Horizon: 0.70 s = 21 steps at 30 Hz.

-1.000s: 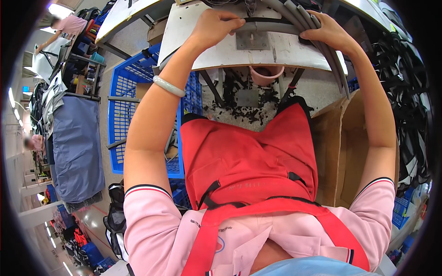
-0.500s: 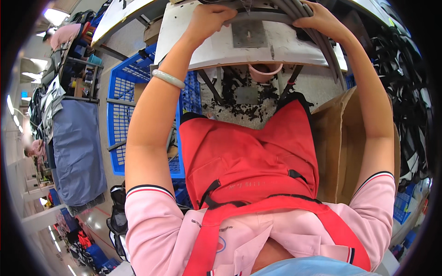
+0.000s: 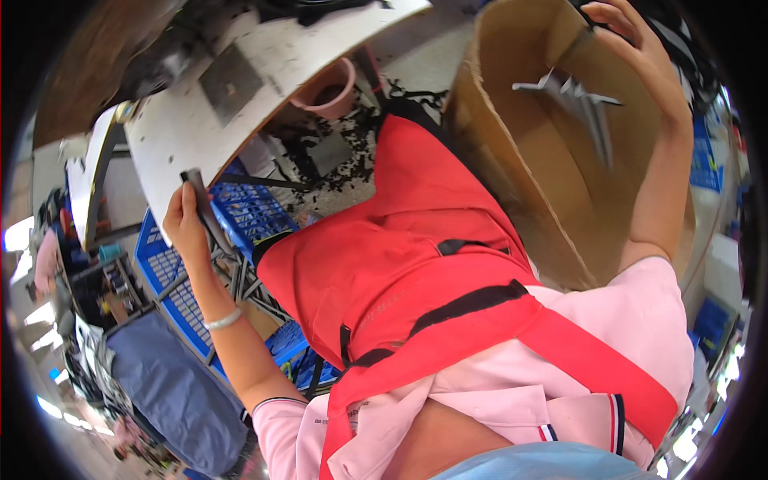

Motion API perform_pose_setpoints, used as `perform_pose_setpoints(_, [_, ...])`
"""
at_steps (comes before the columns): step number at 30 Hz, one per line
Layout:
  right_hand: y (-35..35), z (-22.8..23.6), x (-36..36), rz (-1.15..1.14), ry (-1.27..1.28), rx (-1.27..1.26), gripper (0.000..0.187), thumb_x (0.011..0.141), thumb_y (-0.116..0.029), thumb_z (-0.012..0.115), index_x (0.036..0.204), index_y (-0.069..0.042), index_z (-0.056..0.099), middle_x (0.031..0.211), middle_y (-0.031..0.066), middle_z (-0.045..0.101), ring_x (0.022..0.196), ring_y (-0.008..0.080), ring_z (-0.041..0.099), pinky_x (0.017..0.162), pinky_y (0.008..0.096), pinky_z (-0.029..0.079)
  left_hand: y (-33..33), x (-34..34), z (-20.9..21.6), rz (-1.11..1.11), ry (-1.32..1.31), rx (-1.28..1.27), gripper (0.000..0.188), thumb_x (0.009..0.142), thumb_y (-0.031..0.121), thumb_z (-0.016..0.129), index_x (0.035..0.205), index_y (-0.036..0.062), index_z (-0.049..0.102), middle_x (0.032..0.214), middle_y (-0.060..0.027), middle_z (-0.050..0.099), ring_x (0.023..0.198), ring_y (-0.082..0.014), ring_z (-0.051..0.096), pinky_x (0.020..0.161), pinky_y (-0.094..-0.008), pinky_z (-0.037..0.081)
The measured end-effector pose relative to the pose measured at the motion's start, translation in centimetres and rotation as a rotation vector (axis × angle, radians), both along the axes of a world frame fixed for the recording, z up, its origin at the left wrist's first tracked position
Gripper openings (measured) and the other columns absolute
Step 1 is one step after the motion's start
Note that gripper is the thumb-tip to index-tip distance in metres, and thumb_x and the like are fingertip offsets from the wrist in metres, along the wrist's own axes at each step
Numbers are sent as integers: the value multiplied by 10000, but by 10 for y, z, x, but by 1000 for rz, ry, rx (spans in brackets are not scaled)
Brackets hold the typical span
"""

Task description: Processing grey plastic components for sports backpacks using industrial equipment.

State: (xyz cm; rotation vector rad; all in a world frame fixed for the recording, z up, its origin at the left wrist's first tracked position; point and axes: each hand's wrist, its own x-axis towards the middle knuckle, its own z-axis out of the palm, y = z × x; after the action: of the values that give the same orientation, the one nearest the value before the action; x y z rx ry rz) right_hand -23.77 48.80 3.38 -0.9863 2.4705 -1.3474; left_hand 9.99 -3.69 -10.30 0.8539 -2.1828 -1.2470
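Note:
My left hand (image 3: 186, 220) is closed around a grey strip (image 3: 210, 214) with a dark end, held upright beside the table's near edge and above the blue crate (image 3: 172, 276). More long grey strips lie in that crate. My right hand (image 3: 636, 52) is raised over the far right rim of a tall cardboard box (image 3: 512, 136). Its fingers are bent but apart, and I see nothing gripped in them. Just below it, inside the box, several grey strips (image 3: 580, 104) show, smeared by motion.
A white worktable (image 3: 172, 132) with a metal plate (image 3: 230, 82) stands ahead on the left. Under it are a pink bucket (image 3: 332, 96) and black scraps on the floor. Blue cloth (image 3: 172, 392) covers a stack at far left.
My view has swung right. My right hand has gone from the table to above the cardboard box, and the grey strips it held are in the box. My left hand has come down to the crate.

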Motion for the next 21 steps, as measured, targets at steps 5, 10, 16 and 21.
perform_pose_setpoints(5, [-32,-67,16,129,-269,138,529,807,-169,705,1302,-58,553,998,35,642,899,109,589,853,261,475,92,-26,5,-130,71,42,216,958,165,630,1038,-30,677,877,-60,689,749,-92,611,683,-234,494])
perform_pose_setpoints(10, [-126,-117,114,792,-485,59,473,807,-251,748,1204,-52,587,961,89,645,865,187,619,772,301,510,241,-92,71,-636,96,-498,133,839,68,700,949,-4,678,808,-125,651,688,-235,638,629,-300,506])
perform_pose_setpoints(16, [-139,-142,129,941,-345,-387,259,921,-213,620,1125,-53,634,954,79,660,840,197,620,728,300,500,250,-117,82,-779,-27,-252,179,884,161,643,965,5,680,912,-147,664,824,-306,639,729,-360,499])
perform_pose_setpoints(21, [-72,-112,56,485,-906,-438,226,974,-216,556,1129,-73,638,1024,38,665,748,58,572,657,226,485,206,-97,70,-838,-556,47,269,980,222,522,917,-28,597,750,-173,564,690,-257,552,666,-347,446])
